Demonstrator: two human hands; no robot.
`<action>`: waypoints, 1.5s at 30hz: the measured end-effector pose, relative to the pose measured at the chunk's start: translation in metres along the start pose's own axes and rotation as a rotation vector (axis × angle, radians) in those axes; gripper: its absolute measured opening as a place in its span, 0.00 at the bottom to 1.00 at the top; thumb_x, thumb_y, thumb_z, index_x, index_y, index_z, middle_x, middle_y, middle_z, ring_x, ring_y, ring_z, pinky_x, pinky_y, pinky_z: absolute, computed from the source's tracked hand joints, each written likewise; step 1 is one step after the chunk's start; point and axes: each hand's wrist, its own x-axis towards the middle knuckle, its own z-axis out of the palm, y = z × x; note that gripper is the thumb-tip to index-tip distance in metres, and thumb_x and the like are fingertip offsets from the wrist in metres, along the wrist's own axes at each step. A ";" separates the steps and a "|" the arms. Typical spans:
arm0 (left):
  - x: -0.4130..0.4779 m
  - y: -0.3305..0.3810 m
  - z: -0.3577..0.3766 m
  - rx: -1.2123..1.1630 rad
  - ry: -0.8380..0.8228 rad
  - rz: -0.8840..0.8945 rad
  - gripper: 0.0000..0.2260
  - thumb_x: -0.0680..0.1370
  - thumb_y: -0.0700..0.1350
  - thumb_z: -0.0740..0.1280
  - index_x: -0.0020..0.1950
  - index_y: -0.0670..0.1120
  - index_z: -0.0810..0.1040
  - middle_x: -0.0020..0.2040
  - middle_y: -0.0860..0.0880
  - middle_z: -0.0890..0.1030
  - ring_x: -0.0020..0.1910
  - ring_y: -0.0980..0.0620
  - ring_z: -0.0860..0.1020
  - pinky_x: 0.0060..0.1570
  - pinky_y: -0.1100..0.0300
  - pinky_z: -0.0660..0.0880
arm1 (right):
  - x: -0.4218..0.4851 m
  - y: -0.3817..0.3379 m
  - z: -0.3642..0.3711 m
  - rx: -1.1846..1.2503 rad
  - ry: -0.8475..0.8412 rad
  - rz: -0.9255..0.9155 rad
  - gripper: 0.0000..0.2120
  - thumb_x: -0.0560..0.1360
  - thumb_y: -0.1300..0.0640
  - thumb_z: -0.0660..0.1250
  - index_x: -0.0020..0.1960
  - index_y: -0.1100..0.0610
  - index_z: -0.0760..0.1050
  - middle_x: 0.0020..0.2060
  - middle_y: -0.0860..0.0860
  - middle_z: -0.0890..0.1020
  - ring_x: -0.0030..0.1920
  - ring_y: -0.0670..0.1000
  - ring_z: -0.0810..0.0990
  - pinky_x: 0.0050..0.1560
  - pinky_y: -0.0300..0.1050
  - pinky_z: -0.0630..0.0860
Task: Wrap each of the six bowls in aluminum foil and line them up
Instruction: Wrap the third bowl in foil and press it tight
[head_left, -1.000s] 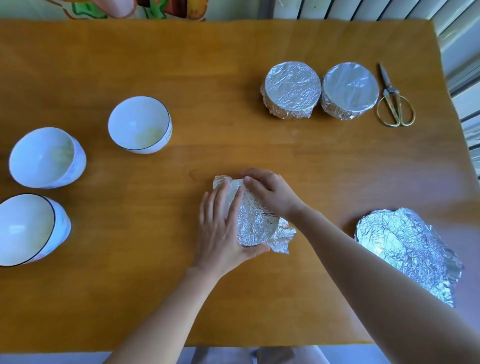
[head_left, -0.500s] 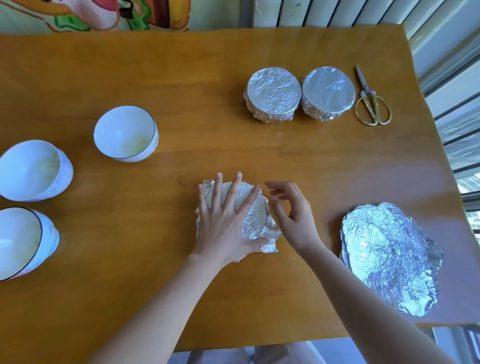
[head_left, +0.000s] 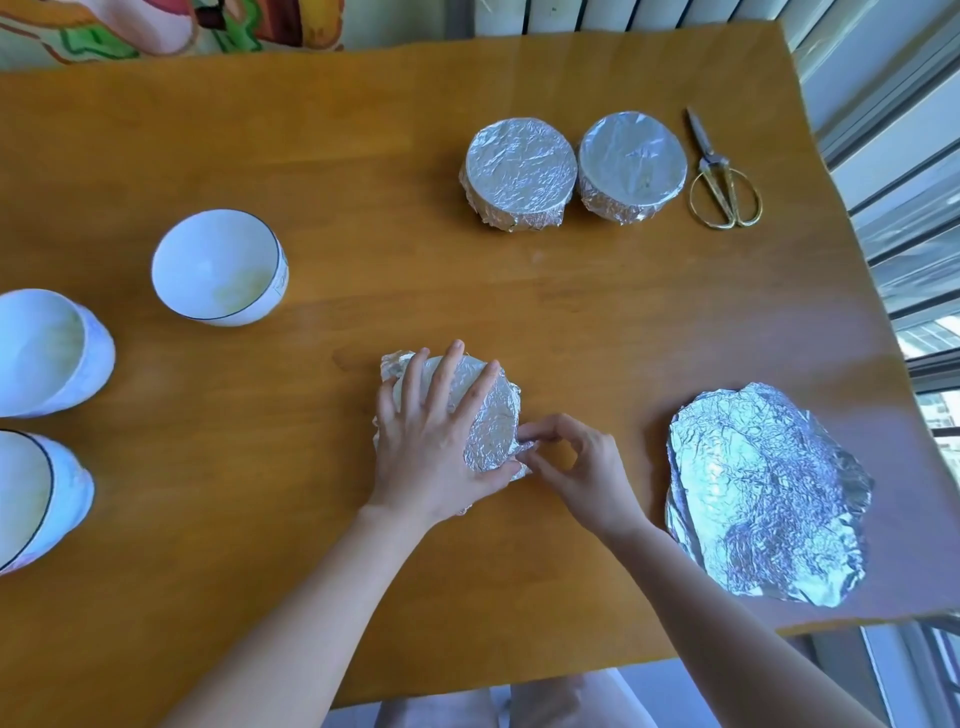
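Pinching the edge of the foil-covered bowl (head_left: 491, 421) after hovering free moments ago, the right hand (head_left: 576, 467) is crimping it while the flat left hand (head_left: 431, 441) is pressing down, probably finishing the third wrap.

on the table (head_left: 519, 291), a half-wrapped bowl (head_left: 488, 421) sits near the middle, toward the near edge. the left hand (head_left: 431, 447) lies flat on top of it. the right hand (head_left: 576, 462) is just to its right and pinches a foil flap (head_left: 524, 448) at the bowl's right side. further right, near the table's right edge, lies a stack of foil sheets (head_left: 763, 493). behind, toward the far right, one wrapped bowl (head_left: 521, 171) stands just beside a second wrapped bowl (head_left: 631, 166), with scissors (head_left: 722, 182) just right of that one. at the left stand three open bowls: the inner open bowl (head_left: 218, 267) further back, the middle open bowl (head_left: 47, 353) at the left edge, and the near open bowl (head_left: 31, 499) before it.
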 end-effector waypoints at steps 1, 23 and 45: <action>0.000 0.000 0.000 0.003 0.001 0.003 0.44 0.66 0.75 0.59 0.79 0.58 0.60 0.79 0.47 0.59 0.76 0.38 0.59 0.67 0.37 0.60 | 0.000 0.000 -0.001 0.005 0.008 0.020 0.12 0.71 0.65 0.75 0.46 0.49 0.81 0.41 0.43 0.84 0.43 0.42 0.82 0.47 0.29 0.72; 0.003 0.002 0.004 0.037 0.046 -0.021 0.37 0.73 0.73 0.55 0.78 0.58 0.63 0.78 0.47 0.63 0.75 0.39 0.63 0.65 0.38 0.62 | 0.017 -0.002 -0.001 0.185 -0.163 0.318 0.05 0.74 0.64 0.72 0.41 0.58 0.83 0.31 0.55 0.82 0.31 0.45 0.75 0.34 0.37 0.71; 0.002 0.003 0.004 0.059 0.050 -0.023 0.36 0.73 0.73 0.54 0.77 0.57 0.63 0.78 0.48 0.63 0.75 0.39 0.63 0.65 0.38 0.63 | 0.022 -0.005 0.007 -0.184 0.001 -0.006 0.20 0.68 0.62 0.71 0.59 0.52 0.78 0.45 0.43 0.77 0.34 0.42 0.76 0.37 0.51 0.78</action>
